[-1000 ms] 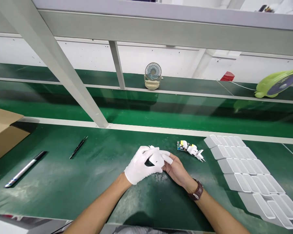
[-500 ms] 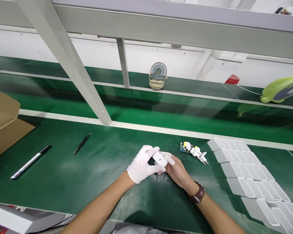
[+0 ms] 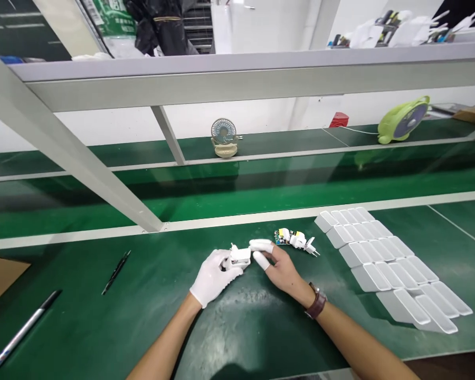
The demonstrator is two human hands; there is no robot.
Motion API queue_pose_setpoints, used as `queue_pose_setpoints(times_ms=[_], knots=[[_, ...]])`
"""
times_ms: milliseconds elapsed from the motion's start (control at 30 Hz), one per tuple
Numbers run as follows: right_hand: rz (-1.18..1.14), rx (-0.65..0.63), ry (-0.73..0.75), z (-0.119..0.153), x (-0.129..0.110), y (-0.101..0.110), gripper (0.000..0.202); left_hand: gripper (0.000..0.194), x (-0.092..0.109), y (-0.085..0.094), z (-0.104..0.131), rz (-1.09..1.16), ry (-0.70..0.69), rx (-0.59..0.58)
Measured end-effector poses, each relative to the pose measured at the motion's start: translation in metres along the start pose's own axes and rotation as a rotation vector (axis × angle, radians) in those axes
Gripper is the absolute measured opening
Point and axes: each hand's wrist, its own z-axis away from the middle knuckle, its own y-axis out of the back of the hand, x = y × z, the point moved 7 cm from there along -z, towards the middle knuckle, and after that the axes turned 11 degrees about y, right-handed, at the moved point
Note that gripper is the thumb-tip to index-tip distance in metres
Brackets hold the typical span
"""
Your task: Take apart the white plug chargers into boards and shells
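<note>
My left hand (image 3: pixel 216 275), in a white glove, grips a small white charger (image 3: pixel 240 257) between thumb and fingers, just above the green bench. A little prong-like piece sticks up at the charger's back left. White finger cots cover the thumb and index finger of my right hand (image 3: pixel 279 266). That hand is open, its fingertips close to the charger's right side; I cannot tell whether they touch it. Beyond my right hand lie a circuit board (image 3: pixel 283 236) with yellow-taped parts and white plug pieces (image 3: pixel 303 241) with metal pins.
Rows of translucent white trays (image 3: pixel 380 253) stand at the right. Black tweezers (image 3: pixel 116 272) and a silver-and-black pen-like tool (image 3: pixel 26 328) lie at left, near a cardboard box (image 3: pixel 3 277). A slanted metal post (image 3: pixel 83 153) rises behind. Fans (image 3: pixel 224 132) stand on the far ledge.
My right hand has let go of the charger and its fingers have spread apart. The charger has turned in my left hand. The camera view has shifted and tilted.
</note>
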Motion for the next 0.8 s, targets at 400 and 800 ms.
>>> queue_pose_setpoints(times_ms=[400,800], knots=[[0.614,-0.397,0.414,0.016,-0.009,-0.009,0.029,0.033,-0.038,0.104,-0.123,0.053,0.388,0.476],[0.702,-0.298,0.526,0.011,-0.003,0.01,0.026,0.053,-0.028,0.053,-0.073,0.474,0.411,0.099]])
